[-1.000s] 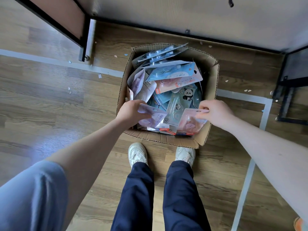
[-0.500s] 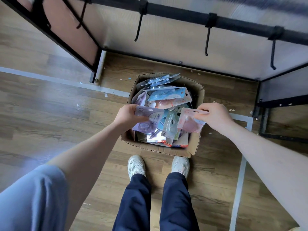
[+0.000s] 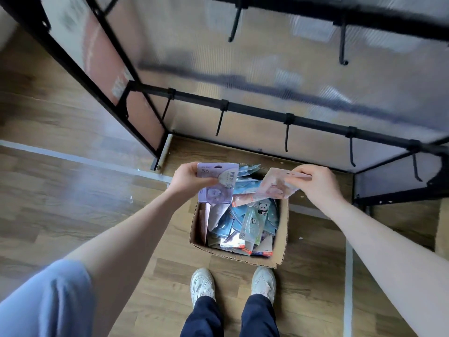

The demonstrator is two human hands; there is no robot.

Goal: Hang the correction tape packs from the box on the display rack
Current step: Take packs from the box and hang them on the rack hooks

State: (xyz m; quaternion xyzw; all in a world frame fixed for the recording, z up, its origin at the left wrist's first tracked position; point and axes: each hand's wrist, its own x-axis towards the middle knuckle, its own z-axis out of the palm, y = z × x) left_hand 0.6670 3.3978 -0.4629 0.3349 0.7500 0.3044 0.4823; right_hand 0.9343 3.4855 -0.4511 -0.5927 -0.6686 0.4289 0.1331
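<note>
The left hand (image 3: 188,177) pinches a purple pack (image 3: 217,183) by its upper left part, thumb on the front and fingers curled behind, so most of the card hangs down and to the right of the grip. The right hand (image 3: 315,184) pinches a pink pack (image 3: 277,184) at its top right edge between thumb and fingertips; the pack slants down and to the left from the grip, its lower corner over the heap. Both packs are held above the far end of the open cardboard box (image 3: 281,242), near each other but apart. The box stands on the wooden floor (image 3: 73,195) just ahead of two white shoes (image 3: 202,285) and is filled with a loose pile of packs (image 3: 245,222), mostly blue, one with a panda print. Beyond the box stands the black display rack (image 3: 255,110), its lower bar carrying a row of bare hooks (image 3: 286,139) that point toward the viewer, with a higher bar and more hooks above. Both packs are below and in front of the lower bar, touching no hook.
</note>
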